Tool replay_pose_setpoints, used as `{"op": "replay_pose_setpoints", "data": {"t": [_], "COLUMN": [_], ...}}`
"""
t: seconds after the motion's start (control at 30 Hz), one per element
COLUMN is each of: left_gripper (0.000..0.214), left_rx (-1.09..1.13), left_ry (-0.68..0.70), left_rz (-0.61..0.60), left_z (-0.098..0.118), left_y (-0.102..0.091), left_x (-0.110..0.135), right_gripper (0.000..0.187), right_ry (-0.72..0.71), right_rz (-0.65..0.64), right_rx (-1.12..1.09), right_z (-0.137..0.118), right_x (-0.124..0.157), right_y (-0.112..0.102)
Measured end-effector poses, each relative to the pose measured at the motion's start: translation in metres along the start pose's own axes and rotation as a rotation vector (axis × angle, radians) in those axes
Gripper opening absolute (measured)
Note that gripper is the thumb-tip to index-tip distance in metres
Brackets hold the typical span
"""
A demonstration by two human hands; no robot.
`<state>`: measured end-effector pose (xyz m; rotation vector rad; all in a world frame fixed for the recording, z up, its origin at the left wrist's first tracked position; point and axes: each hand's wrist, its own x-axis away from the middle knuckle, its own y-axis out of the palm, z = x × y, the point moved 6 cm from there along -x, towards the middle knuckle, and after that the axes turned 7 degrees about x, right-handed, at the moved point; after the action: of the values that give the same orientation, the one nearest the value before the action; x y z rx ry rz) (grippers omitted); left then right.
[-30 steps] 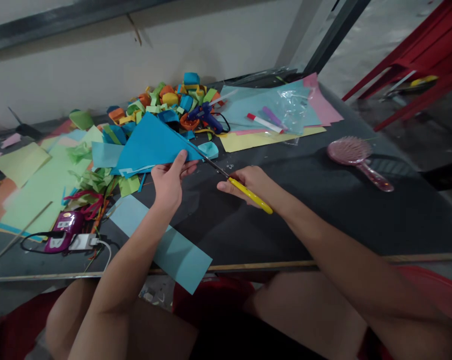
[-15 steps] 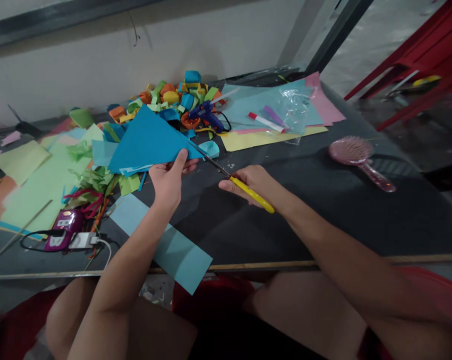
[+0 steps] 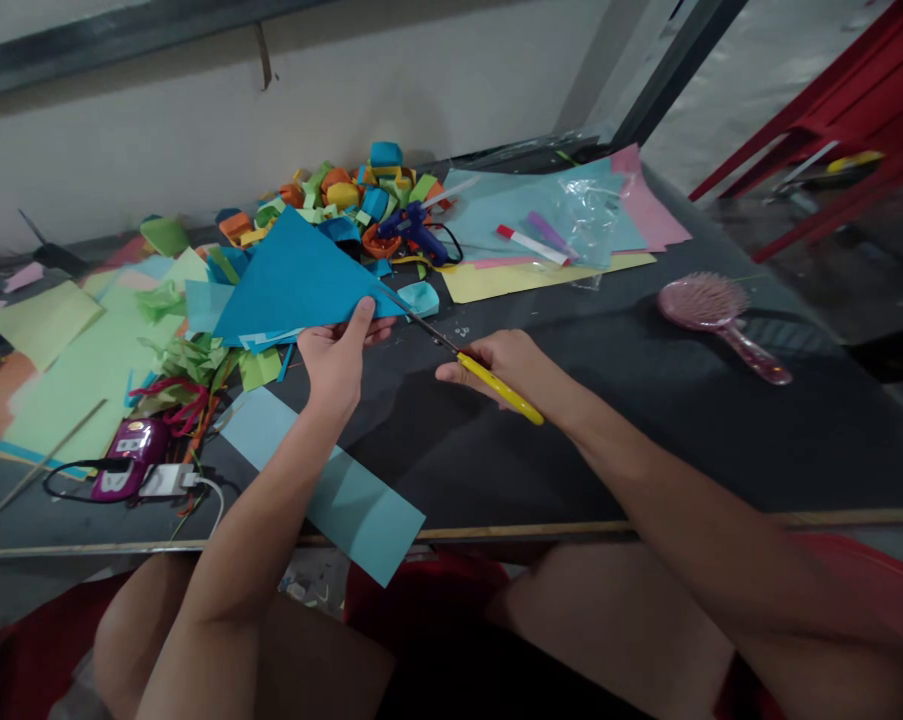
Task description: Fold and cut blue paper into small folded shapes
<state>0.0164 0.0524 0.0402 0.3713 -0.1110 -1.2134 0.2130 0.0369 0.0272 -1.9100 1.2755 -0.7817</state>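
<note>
My left hand point(image 3: 342, 345) pinches the lower right part of a folded blue paper triangle point(image 3: 293, 280), thumb on top and fingers beneath. Yellow-handled scissors point(image 3: 496, 385) are gripped in my right hand point(image 3: 507, 365). Their dark blades reach up and left to the triangle's right corner, at its slanting edge. Whether the blades are parted is hard to make out. Below my left wrist, a light blue paper strip point(image 3: 376, 520) lies across the table's front edge.
Curled paper pieces point(image 3: 338, 195) and a blue glue gun point(image 3: 417, 232) lie at the back. Coloured sheets point(image 3: 511, 205) with markers are behind my right hand, and a pink hairbrush point(image 3: 710, 305) is at the right. A purple device point(image 3: 130, 455) with cables sits front left.
The scissors and my right hand have shifted very slightly. The triangle's left end has dipped a little, while my left hand keeps its hold.
</note>
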Motion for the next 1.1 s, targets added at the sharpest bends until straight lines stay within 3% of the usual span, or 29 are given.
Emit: {"op": "replay_pose_setpoints", "data": {"t": [0.2, 0.37, 0.67, 1.1], "left_gripper": [0.03, 0.033, 0.037, 0.039], "left_rx": [0.046, 0.047, 0.044, 0.058], "left_ry": [-0.034, -0.086, -0.121, -0.178], "left_rz": [-0.018, -0.089, -0.086, -0.135], "left_z": [0.001, -0.004, -0.008, -0.011], "left_y": [0.002, 0.008, 0.009, 0.015], "left_x": [-0.001, 0.004, 0.01, 0.017], "right_gripper": [0.069, 0.063, 0.072, 0.07], "right_ry": [-0.006, -0.097, -0.105, -0.232], "right_rz": [-0.009, -0.022, -0.121, -0.018], "right_rx": [-0.086, -0.251, -0.286, -0.308], "right_z": [-0.001, -0.001, -0.005, -0.011], "right_x": [0.002, 0.002, 0.005, 0.006], "right_y": [0.002, 0.006, 0.011, 0.013]}}
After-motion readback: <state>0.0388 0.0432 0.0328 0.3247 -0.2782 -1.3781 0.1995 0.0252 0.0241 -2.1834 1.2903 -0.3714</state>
